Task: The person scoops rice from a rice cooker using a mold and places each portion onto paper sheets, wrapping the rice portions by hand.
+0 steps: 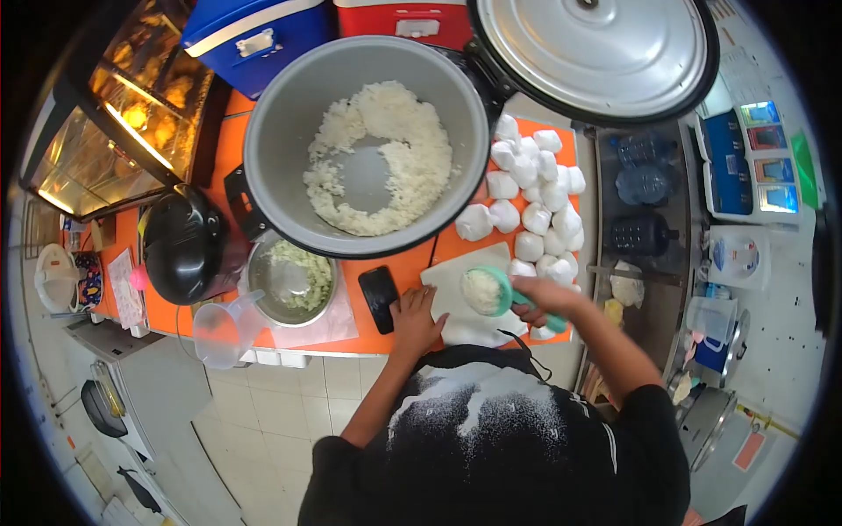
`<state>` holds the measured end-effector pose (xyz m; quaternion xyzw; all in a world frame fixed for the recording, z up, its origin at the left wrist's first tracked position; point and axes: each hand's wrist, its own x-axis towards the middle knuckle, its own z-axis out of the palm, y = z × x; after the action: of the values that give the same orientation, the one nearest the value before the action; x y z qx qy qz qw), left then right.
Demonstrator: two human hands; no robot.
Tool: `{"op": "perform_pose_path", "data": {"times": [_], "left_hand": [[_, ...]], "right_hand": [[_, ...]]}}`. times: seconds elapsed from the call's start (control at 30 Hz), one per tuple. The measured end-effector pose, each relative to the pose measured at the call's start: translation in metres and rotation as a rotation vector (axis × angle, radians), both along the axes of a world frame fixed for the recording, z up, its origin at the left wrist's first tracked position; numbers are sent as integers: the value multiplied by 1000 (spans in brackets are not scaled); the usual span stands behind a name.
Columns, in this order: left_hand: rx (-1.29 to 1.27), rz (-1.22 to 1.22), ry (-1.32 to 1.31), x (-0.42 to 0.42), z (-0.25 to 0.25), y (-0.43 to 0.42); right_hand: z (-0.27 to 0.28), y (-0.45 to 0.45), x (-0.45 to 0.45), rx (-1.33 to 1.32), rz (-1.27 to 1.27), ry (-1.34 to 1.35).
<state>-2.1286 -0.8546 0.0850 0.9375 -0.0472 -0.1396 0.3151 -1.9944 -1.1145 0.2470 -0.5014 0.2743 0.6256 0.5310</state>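
Observation:
My right hand is closed around the handle of a mint-green scoop. A rounded portion of white rice fills the scoop's bowl, over a stack of white paper sheets at the table's front. On the left edge of the sheets my left hand lies with fingers stretched out, holding nothing. Just left of it is a black phone. Behind the sheets stands a large open rice cooker, with more cooked rice in a ring around its bare bottom.
Several white wrapped parcels are piled on the orange table at right. The cooker's lid stands raised behind them. To the left are a steel bowl of chopped pale-green food, a plastic jug, a black appliance and a lit food cabinet.

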Motion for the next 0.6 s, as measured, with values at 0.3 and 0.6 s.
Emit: {"op": "perform_pose_path", "data": {"times": [0.3, 0.6], "left_hand": [[515, -225, 167, -9, -30, -56], [535, -180, 212, -9, -9, -67]], "right_hand": [[-169, 3, -143, -682, 869, -1320], [-166, 6, -110, -543, 755, -1231]]}}
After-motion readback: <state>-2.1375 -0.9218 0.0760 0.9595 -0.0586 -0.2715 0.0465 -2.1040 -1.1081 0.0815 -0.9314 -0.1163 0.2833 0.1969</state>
